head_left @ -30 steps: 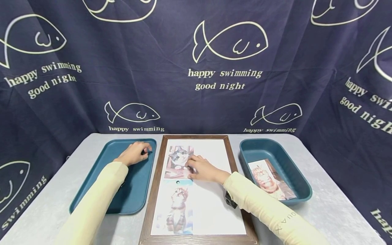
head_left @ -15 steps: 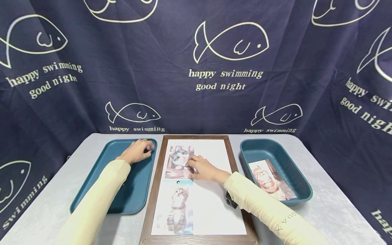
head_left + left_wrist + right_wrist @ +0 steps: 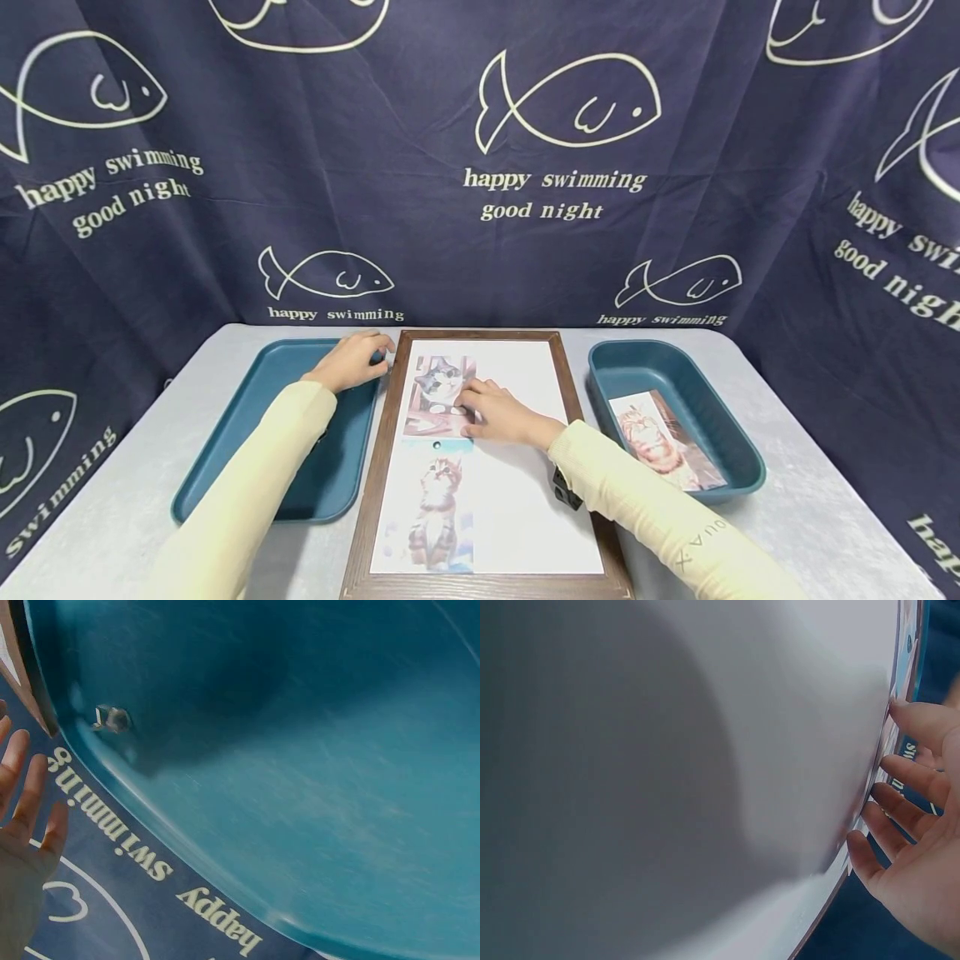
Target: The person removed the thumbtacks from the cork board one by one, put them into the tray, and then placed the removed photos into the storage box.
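A dark-framed whiteboard (image 3: 525, 508) lies mid-table with two cat photos on its left half. My right hand (image 3: 501, 414) rests on the right edge of the upper photo (image 3: 431, 425), a grey-and-white cat; in the right wrist view its spread fingertips (image 3: 885, 761) touch the surface. Below lies a photo of a sitting kitten (image 3: 435, 517), with a small round silvery piece (image 3: 437, 445) at its top edge. My left hand (image 3: 351, 360) is over the blue tray's far right corner, fingertips near the board frame. Whether thumb and forefinger pinch anything is hidden.
The shallow blue tray (image 3: 273, 392) stands left of the board. A small shiny metallic piece (image 3: 112, 718) lies in its corner. To the right, a deeper blue bin (image 3: 720, 421) holds cat photos (image 3: 652, 442). A dark fish-print curtain (image 3: 420, 167) hangs behind the table.
My left hand has moved right, from above the tray corner to the board's left frame. The right hand stays in place on the upper photo.
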`<state>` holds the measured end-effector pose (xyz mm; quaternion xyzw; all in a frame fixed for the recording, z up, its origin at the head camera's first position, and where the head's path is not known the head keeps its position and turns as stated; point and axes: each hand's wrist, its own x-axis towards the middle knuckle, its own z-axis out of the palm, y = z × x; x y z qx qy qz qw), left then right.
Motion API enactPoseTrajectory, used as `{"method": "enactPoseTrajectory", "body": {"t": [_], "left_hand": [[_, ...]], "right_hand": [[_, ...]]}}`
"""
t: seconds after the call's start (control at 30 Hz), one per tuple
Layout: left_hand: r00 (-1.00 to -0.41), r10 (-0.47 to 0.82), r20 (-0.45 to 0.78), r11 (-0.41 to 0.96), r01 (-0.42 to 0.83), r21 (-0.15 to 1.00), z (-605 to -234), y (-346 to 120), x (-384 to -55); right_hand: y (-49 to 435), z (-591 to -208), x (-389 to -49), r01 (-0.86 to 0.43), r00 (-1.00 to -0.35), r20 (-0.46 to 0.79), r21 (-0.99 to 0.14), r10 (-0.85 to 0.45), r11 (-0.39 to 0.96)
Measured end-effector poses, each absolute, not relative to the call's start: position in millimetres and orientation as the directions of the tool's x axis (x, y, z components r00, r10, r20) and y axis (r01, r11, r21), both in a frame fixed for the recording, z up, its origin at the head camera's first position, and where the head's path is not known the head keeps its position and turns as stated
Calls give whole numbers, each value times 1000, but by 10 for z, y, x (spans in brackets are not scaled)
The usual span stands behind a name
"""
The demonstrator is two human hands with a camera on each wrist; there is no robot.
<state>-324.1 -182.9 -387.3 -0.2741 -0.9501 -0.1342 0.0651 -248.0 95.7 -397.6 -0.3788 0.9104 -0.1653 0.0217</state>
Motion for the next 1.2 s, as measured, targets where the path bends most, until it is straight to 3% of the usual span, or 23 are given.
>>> {"method": "enactPoseTrajectory", "body": {"t": [0.5,1.2], "left_hand": [[-816,539,208,782,577,235,-3898,-1470,-3301],[-830,543,129,805,558,203,-3981,-1217,-3305]], "right_hand": [[964,-3976,-2496,-687,-709,91,-318,-700,654],[970,-3999,-2514,-684,-712,85,-308,-697,661]]}}
